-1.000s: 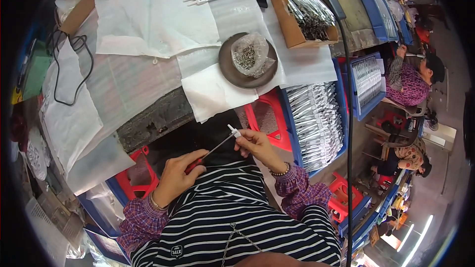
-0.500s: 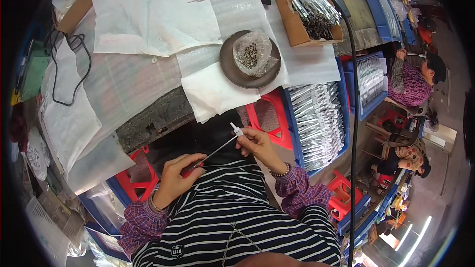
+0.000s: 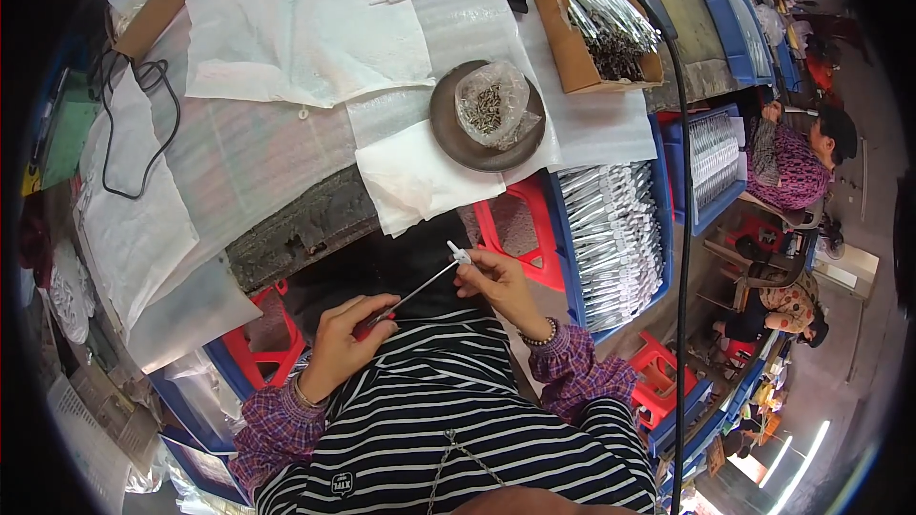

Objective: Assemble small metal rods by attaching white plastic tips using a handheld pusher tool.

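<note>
Left hand (image 3: 336, 348) clenched the red-handled screwdriver (image 3: 405, 300), its tip at two o'clock meeting the small white part (image 3: 460, 254) pinched by the right hand (image 3: 496, 281) — fastening looked underway, steady turning needed next.

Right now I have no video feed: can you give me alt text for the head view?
Over the lap, the left hand grips a red-handled screwdriver whose tip meets a small white part pinched in the right hand. On the table ahead, a brown dish holds a bag of screws, beside a cardboard box of metal pieces.
</note>
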Demonstrator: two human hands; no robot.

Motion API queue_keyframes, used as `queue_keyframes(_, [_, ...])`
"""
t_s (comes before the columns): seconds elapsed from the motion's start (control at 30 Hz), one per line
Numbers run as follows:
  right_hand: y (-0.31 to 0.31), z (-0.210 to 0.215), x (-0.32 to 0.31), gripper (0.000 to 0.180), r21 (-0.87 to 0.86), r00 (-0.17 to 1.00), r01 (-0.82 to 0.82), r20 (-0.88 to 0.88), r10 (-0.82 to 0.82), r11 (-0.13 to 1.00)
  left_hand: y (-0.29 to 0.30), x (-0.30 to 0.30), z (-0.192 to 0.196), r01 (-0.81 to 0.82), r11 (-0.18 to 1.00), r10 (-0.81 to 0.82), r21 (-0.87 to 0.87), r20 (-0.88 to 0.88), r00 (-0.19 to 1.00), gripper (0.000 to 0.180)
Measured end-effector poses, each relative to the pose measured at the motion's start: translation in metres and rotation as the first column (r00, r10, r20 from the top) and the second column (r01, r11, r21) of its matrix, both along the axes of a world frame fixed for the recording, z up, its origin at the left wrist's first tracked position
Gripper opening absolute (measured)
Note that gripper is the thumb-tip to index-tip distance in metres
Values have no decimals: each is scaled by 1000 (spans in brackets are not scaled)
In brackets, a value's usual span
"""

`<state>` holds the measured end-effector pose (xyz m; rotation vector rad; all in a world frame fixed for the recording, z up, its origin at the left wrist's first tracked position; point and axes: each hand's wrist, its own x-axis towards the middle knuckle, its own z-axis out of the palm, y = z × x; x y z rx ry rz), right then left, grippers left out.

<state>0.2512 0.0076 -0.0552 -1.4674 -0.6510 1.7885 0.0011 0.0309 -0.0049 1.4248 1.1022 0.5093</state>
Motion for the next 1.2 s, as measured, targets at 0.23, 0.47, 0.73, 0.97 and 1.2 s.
queue_keyframes(0.23, [2, 9, -4, 21, 215, 953, -95, 300, 27, 972, -2, 2, -2, -12, 999, 13, -35, 37, 999, 31])
queue_keyframes(0.47, [2, 12, -3, 19, 312, 842, -215, 540, 14, 925, -4, -3, -5, -16, 788, 189, -615, 217, 958, 29])
queue_keyframes(0.73, [3, 16, -8, 25, 382, 817, -237, 576, -29, 893, 2, -10, -11, 172, 352, 446, -920, 327, 833, 32])
queue_keyframes(0.97, [7, 23, -14, 24, 406, 702, -367, 712, -38, 837, -3, -13, -14, 300, -49, 684, -953, 187, 705, 33])
queue_keyframes(1.2, [1, 15, -20, 25, 423, 707, -417, 707, -5, 805, -1, -14, -10, 138, 167, 504, -976, 205, 839, 31])
